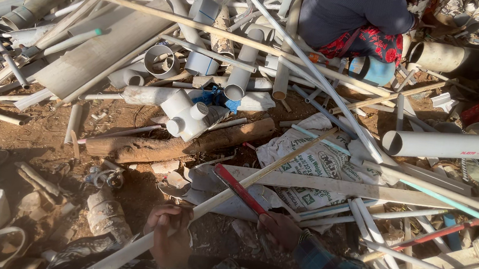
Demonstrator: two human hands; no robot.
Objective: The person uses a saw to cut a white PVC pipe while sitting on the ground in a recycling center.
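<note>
The long pale pipe (228, 191) is gripped low by the left hand (170, 236), fingers curled tight around it near the bottom of the view. Its long axis climbs up and to the right, away from the person, crossing over the printed sack (312, 165) toward the tangle of white tubing. The right hand (280, 226) sits just beside it, to the right, closed on the near end of a red-edged flat bar (240, 190). That bar slants up and to the left, so bar and pipe cross, or at least meet, a little way above the hands; whether they touch there is hard to tell. The left hand is the one on the pipe.

Packaging now: the sack lies flat on the dirt right of centre, whitish, with dark blocks of print and small square marks. A thick white pipe (437, 145) at the right carries a small red label strip near its far end. A brown log (180, 145) lies across the middle, and another person (356, 17) crouches at the top among the scrap.
</note>
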